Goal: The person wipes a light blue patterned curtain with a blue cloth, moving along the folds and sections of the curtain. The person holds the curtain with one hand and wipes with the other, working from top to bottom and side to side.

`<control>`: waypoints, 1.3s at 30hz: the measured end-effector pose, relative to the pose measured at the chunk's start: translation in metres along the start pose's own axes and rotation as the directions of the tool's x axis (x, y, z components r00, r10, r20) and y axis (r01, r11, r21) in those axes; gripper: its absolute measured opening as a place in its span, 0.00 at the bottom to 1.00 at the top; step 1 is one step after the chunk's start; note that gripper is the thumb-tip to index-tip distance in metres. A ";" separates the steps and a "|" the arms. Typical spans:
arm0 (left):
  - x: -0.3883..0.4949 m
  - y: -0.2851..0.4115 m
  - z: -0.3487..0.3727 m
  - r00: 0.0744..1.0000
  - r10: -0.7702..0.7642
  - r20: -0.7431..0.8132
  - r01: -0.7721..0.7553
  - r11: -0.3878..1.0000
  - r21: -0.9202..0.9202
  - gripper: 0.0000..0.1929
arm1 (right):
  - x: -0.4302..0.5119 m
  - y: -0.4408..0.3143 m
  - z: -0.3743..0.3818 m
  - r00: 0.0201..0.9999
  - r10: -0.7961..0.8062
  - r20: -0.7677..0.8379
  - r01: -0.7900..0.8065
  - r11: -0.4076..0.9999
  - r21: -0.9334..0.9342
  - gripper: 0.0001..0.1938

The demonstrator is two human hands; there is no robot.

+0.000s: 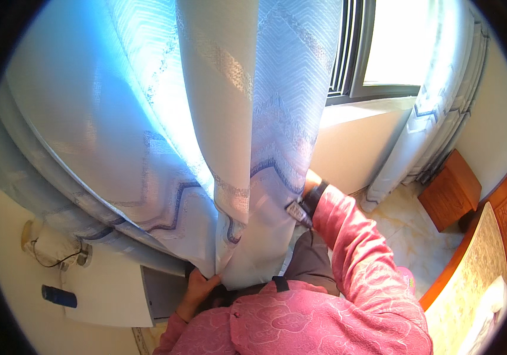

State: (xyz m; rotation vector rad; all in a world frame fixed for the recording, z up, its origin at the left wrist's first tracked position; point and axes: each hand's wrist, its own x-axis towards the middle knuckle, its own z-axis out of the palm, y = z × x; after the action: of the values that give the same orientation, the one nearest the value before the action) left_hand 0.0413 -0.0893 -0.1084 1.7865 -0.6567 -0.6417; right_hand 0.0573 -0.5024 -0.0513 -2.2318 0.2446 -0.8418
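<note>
A long pale curtain [275,213] with zigzag bands hangs in folds before me, its lower part gathered towards my waist. My left hand [199,287] pinches the bottom edge of the fabric between thumb and fingers, close to my body. On the other side, my right hand [310,181] reaches past the curtain's side edge. Its fingers are hidden behind the cloth, so what they touch does not show. Around that wrist is a black band [314,198], with a small grey device [298,214] beside it.
Beyond the sill stands a window [391,49], with another curtain [431,106] at its right. A wooden nightstand [451,191] and a bed [466,266] occupy the right side. At left, a dark blue cylinder [59,296] and a black cable [56,265] are near a white cabinet [107,288].
</note>
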 end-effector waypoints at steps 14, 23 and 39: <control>0.031 0.061 0.003 0.930 0.324 -0.176 -0.356 0.914 -0.197 0.13 | -0.104 -0.161 -0.104 0.770 -0.023 -0.638 0.297 0.897 0.327 0.21; 0.042 0.042 0.041 0.797 0.583 -0.157 -0.570 0.813 0.122 0.10 | -0.133 -0.094 0.074 0.921 -0.063 0.383 -0.019 0.978 0.208 0.32; 0.074 0.005 0.019 0.961 0.277 -0.013 -0.224 0.801 0.555 0.14 | -0.114 -0.145 0.062 0.871 -0.277 0.405 0.112 0.916 0.386 0.19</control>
State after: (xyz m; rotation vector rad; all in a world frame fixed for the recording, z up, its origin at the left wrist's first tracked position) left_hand 0.0791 -0.1555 -0.1171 2.1872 -1.0731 -0.1836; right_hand -0.0013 -0.3179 -0.0399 -2.0552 -0.3422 -0.3978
